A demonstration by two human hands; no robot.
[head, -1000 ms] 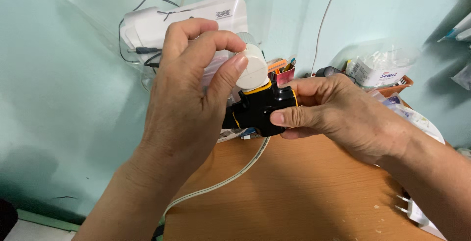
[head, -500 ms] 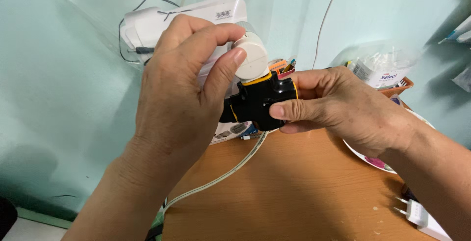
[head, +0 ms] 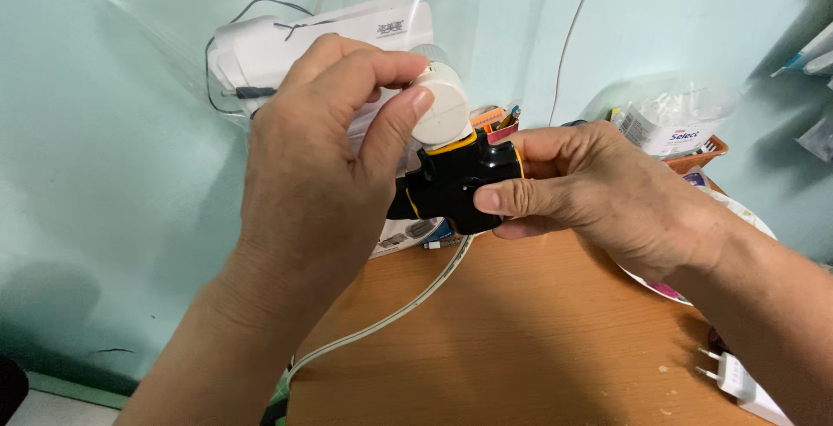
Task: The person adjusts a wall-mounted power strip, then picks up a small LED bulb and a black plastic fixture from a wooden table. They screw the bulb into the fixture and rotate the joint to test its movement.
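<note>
Here the left hand (head: 321, 157) pinches a round white plug (head: 441, 112) between thumb and fingertips, right on top of a black adapter with orange trim (head: 455, 185). The right hand (head: 599, 196) grips that adapter from the side, thumb pressed along its front, fingers wrapped behind it where they cannot be seen. Both are held in the air above the far edge of the wooden table (head: 521, 339), close to the pale green wall. Whether the plug's pins sit fully inside the adapter is hidden by the plug itself and the left thumb.

A flat white cable (head: 395, 313) runs from under the adapter across the table to its left edge; its upper end is hidden behind the hands. Behind the left hand stands a white box (head: 286, 40) wrapped in clear plastic, partly covered. At the far right corner a clear bag of small items (head: 668, 118) lies in a tray, hard to make out. A white two-pin plug (head: 737, 383) lies at the near right edge, cut off by the right forearm.
</note>
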